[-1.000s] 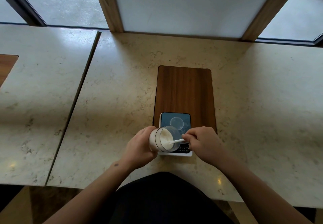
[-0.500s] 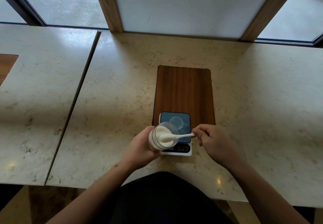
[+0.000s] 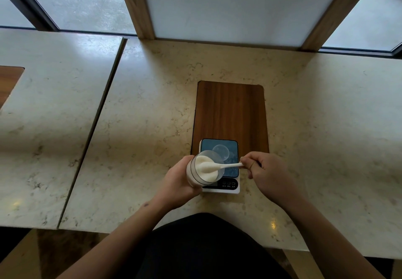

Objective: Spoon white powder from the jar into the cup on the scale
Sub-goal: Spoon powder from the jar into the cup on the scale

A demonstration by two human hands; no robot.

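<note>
The scale (image 3: 219,165) sits at the 6 o'clock end of the wooden board (image 3: 230,113), near the surface (image 3: 152,104) edge; open marble lies at 3 and 9 o'clock. The left hand (image 3: 177,184) grip clasps the tilted, powder-filled jar (image 3: 204,171); the right hand (image 3: 266,173) pinches the spoon (image 3: 219,166), bowl in the jar mouth. The clear cup (image 3: 220,151) stands on the scale.

Polished stone, grained wood, clear and white plastic

The bench (image 3: 326,126) looks like cream marble-patterned stone, veined and glossy enough to carry window glare and small light spots. The board (image 3: 230,113) set in it is brown wood with straight grain and a dull satin face. The scale (image 3: 233,188) has a smooth, reflective blue-grey top and a white plastic-looking body. The jar (image 3: 201,170) and cup (image 3: 220,151) are clear and smooth, likely plastic. The spoon (image 3: 226,165) is smooth white plastic; the powder (image 3: 206,176) looks soft and matt.
</note>
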